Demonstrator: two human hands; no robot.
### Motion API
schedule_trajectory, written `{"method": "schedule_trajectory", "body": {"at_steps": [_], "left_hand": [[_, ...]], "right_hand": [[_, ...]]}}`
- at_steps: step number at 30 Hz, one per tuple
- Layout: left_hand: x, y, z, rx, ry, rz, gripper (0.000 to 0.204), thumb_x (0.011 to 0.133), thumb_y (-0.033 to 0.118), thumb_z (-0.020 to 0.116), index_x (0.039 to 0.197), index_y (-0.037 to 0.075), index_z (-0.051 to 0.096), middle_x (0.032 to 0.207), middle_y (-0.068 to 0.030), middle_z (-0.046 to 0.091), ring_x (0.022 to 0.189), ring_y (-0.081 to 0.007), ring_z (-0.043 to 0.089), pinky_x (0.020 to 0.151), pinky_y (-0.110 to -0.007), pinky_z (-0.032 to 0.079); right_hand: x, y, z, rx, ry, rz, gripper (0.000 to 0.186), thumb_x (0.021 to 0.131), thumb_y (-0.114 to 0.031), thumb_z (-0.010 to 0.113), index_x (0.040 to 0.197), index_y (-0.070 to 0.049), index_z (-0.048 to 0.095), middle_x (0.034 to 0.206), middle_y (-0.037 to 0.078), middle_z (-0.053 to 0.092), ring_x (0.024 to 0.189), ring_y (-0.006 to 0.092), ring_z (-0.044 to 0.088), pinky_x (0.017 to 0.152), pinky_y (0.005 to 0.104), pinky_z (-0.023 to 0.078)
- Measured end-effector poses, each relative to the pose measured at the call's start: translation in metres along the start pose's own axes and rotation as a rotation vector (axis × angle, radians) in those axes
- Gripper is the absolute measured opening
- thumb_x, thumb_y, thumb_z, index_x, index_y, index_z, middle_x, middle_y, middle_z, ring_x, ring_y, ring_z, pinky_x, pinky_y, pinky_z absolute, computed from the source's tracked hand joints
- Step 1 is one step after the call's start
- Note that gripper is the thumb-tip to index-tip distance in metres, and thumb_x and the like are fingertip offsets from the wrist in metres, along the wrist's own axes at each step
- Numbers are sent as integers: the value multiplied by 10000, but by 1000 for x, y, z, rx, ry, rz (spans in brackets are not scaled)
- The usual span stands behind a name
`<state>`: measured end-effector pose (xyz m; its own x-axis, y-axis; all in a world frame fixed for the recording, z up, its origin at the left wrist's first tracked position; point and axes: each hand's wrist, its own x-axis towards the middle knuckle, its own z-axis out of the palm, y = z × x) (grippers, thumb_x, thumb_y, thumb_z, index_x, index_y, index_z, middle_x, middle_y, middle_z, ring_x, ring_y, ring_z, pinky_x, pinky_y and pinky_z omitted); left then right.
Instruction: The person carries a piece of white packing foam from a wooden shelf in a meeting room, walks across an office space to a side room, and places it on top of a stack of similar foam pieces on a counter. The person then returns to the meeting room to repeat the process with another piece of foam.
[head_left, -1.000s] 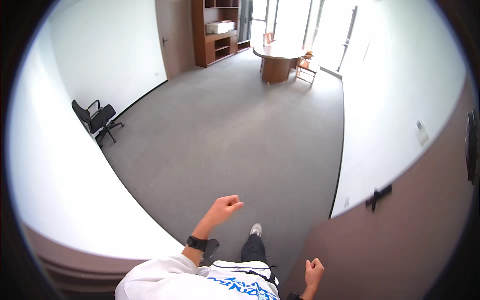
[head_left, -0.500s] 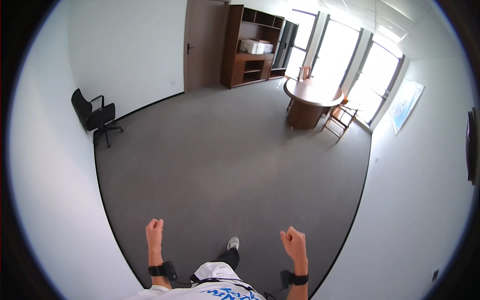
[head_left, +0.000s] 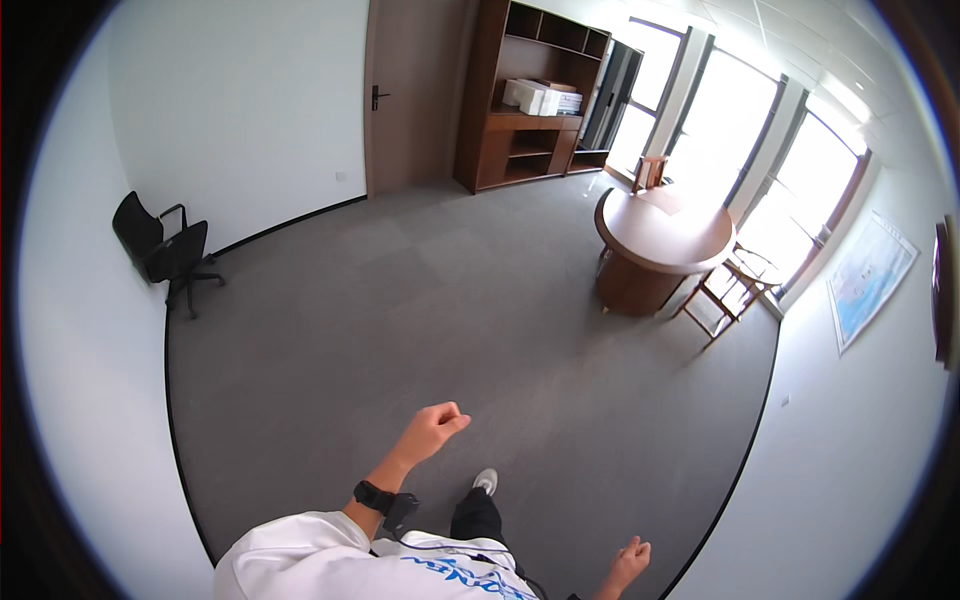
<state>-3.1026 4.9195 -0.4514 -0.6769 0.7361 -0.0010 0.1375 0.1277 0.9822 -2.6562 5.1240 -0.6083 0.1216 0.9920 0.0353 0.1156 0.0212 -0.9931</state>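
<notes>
My left hand [head_left: 436,428] is curled into a loose fist in front of my body, above the grey carpet, with nothing showing in it. A black strap with a small box [head_left: 386,502] sits on that wrist, and a thin cable runs from it across my white shirt [head_left: 300,560]. Lower and to the right, my right hand [head_left: 628,562] has its fingers folded in as well, with no object visible. Neither hand touches anything. Between them, one light shoe [head_left: 485,481] and a dark trouser leg show on the floor.
A round-ended wooden table [head_left: 665,235] stands ahead right, with a wooden chair [head_left: 728,298] beside it. Behind are a brown cabinet [head_left: 495,155] and a closed door [head_left: 412,110]. A black office chair [head_left: 165,250] is at the left wall. A poster [head_left: 870,280] hangs on the right wall.
My left hand has swung forward and to the right across my body; my right hand has dropped back toward the lower edge. The table and cabinet appear larger and nearer.
</notes>
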Motion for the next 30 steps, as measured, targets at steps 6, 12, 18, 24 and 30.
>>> {"method": "schedule_trajectory", "body": {"at_steps": [6, 12, 18, 24, 30], "left_hand": [[209, -13, -55, 4, 386, -159, 328, 948, 246, 627, 714, 37, 530, 609, 40, 456, 576, -61, 390, 530, -279, 324], [374, -54, -105, -127, 810, -253, 353, 952, 222, 612, 666, 127, 428, 594, 73, 372, 509, -13, 308, 445, -209, 223], [647, -83, -100, -230, 796, -244, 337, 960, 204, 607, 676, 91, 464, 595, 58, 405, 515, -31, 338, 456, -225, 253], [952, -5, -59, -147, 410, -114, 339, 971, 235, 602, 698, 79, 475, 603, 61, 396, 564, -35, 338, 511, -256, 286], [1193, -30, -51, -134, 340, -114, 329, 968, 240, 608, 706, 84, 485, 613, 54, 436, 563, -36, 358, 516, -249, 296]], "right_hand": [[215, -89, 312, -20, -395, -168, 463, 968, -118, 638, 710, -126, 253, 644, -64, 236, 579, 38, 235, 459, 257, 205], [334, -215, 603, 137, -812, -180, 487, 960, -122, 668, 699, -138, 258, 633, -77, 252, 578, 19, 221, 466, 235, 191], [462, -187, 765, 210, -862, 101, 493, 936, -82, 688, 657, -156, 287, 553, -84, 326, 465, -3, 284, 409, 220, 183], [633, -175, 889, 163, -679, 303, 456, 916, -49, 666, 675, -185, 303, 565, -86, 312, 430, 15, 272, 386, 215, 182], [802, -147, 1066, 137, -588, 299, 446, 915, -21, 647, 689, -173, 294, 541, -78, 330, 415, 7, 299, 363, 208, 193]]}}
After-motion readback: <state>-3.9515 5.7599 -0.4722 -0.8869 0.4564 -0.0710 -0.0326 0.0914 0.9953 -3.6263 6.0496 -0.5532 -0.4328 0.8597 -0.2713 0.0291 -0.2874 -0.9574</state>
